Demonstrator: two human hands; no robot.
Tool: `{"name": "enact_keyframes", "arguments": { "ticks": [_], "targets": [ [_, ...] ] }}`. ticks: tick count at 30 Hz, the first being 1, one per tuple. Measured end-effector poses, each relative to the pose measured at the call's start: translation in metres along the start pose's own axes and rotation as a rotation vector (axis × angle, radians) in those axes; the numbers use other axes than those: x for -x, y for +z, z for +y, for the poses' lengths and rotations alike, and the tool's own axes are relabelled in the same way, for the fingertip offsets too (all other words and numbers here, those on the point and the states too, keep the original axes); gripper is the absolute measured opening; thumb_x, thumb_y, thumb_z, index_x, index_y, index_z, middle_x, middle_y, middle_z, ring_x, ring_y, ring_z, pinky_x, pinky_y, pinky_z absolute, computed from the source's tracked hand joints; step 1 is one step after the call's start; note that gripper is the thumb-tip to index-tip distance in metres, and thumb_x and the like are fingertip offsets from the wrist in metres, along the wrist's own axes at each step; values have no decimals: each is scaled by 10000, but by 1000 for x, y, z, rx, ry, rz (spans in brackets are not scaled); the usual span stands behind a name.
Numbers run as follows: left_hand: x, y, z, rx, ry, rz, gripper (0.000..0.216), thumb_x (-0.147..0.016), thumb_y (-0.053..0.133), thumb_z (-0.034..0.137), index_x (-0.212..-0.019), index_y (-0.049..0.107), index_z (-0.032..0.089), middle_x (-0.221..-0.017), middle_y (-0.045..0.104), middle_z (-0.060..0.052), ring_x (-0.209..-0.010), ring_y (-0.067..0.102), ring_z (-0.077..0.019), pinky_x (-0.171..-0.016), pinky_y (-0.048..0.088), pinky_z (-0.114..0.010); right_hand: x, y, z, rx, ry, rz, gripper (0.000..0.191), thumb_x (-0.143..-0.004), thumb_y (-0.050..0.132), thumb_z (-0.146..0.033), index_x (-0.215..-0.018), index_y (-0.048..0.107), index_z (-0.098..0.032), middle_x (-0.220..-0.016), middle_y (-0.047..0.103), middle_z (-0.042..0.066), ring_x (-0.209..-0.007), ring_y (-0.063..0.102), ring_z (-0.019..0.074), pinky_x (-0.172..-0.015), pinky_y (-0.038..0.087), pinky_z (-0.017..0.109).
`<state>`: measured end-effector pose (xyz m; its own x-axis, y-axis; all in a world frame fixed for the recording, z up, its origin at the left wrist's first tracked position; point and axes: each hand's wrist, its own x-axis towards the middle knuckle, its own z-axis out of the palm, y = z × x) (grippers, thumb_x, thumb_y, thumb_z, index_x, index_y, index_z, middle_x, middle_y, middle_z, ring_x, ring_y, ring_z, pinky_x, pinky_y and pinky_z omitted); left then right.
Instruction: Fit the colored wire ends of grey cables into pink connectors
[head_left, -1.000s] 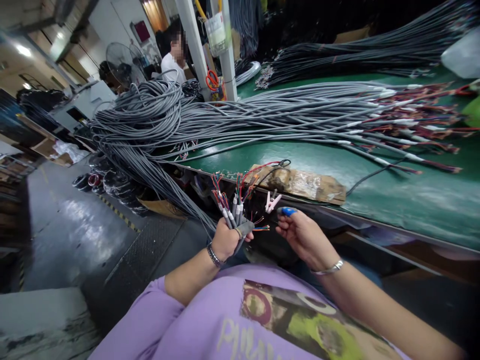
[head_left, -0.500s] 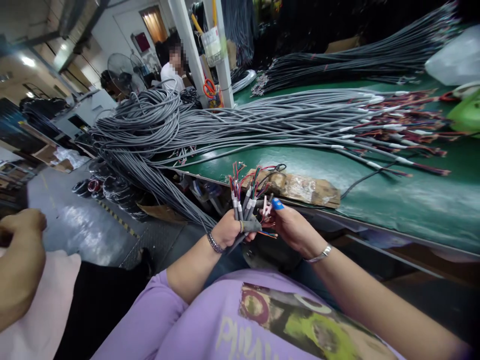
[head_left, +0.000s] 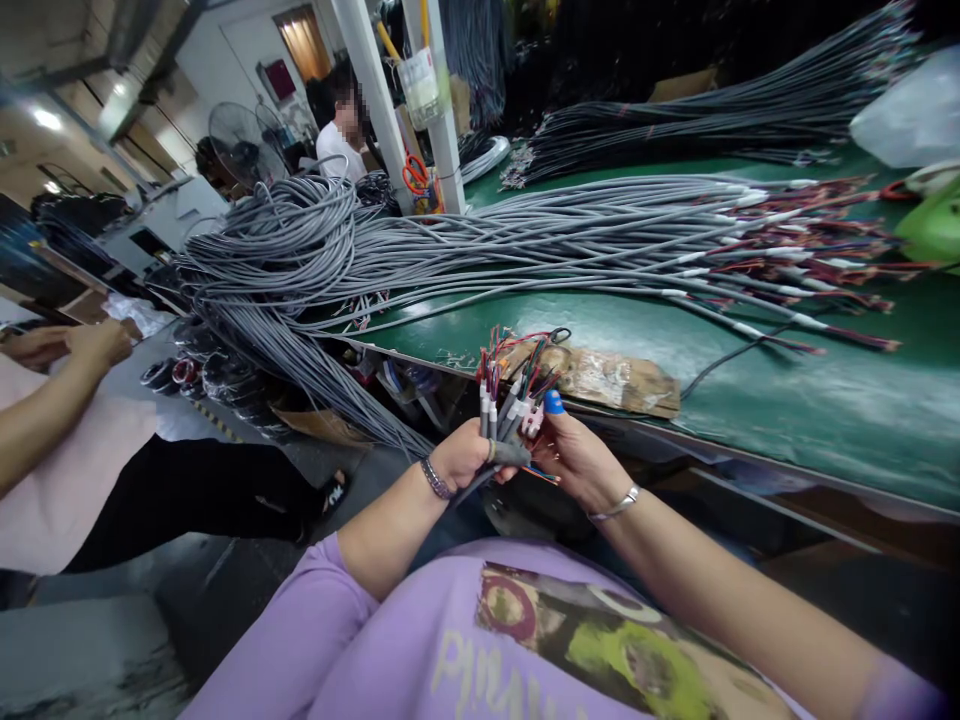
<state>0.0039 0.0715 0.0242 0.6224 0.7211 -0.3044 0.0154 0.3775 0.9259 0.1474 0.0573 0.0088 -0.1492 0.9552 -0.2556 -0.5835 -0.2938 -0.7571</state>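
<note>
My left hand (head_left: 463, 462) is closed round a small bunch of grey cables (head_left: 501, 418) whose stripped ends fan upward with red, green and blue wires. A grey finger cot covers its forefinger. My right hand (head_left: 574, 455), with a blue cot on one fingertip, pinches at the wire ends of the same bunch, beside a pink clip. Both hands sit just in front of the green table's near edge (head_left: 675, 430).
A big heap of grey cables (head_left: 420, 240) lies across the green table, stripped ends to the right. Black cables (head_left: 712, 110) lie behind. A taped cardboard piece (head_left: 607, 375) sits near the edge. A person in a pink top (head_left: 67, 450) sits at my left; another stands far back.
My right hand has closed in on the bunch and now pinches its wire ends. The neighbour's arm and legs have come into view at the left.
</note>
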Motion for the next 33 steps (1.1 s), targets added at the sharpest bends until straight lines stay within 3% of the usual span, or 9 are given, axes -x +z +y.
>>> {"name": "enact_keyframes", "arguments": {
  "ticks": [4,11,16,20,28,33],
  "targets": [
    [-1,0,-3,15,10,-16,335,-569,806,350,-653,580,118,-476,540,8,-370,471,-86,-385,356,-215,1,2,0,-10,1,0,580,-598,648,-768,-720,591,-204,-687,674,70,-709,642,252,-625,500,357],
    [8,3,1,39,11,35,362,-550,817,377,-627,574,120,-458,545,4,-363,471,-91,-378,340,-215,8,-3,-5,56,7,-38,600,-679,473,-831,-675,523,-233,-620,558,2,-548,511,154,-579,454,301],
    [21,11,2,11,44,83,354,-556,814,366,-594,570,113,-451,544,2,-367,465,-85,-397,341,-217,9,-7,-3,-106,77,-74,434,-692,664,-647,-725,583,-222,-696,601,0,-589,538,140,-583,467,277],
    [25,13,0,38,103,169,324,-590,789,355,-593,566,119,-458,552,3,-387,478,-89,-423,363,-220,10,-9,1,-154,42,-39,349,-638,788,-494,-766,645,-203,-675,616,-6,-562,530,121,-557,481,255],
    [17,15,4,54,125,214,323,-584,774,367,-575,572,116,-458,548,-1,-392,469,-84,-431,359,-221,11,-8,0,-135,-17,-8,356,-604,825,-484,-701,661,-183,-654,619,-13,-550,527,96,-528,469,217],
    [16,12,1,71,100,213,318,-574,779,358,-595,576,115,-459,554,-4,-388,473,-88,-423,351,-218,12,-8,1,-99,-45,-17,323,-653,795,-467,-707,663,-177,-662,623,-2,-559,530,103,-545,458,235]
  ]
}}
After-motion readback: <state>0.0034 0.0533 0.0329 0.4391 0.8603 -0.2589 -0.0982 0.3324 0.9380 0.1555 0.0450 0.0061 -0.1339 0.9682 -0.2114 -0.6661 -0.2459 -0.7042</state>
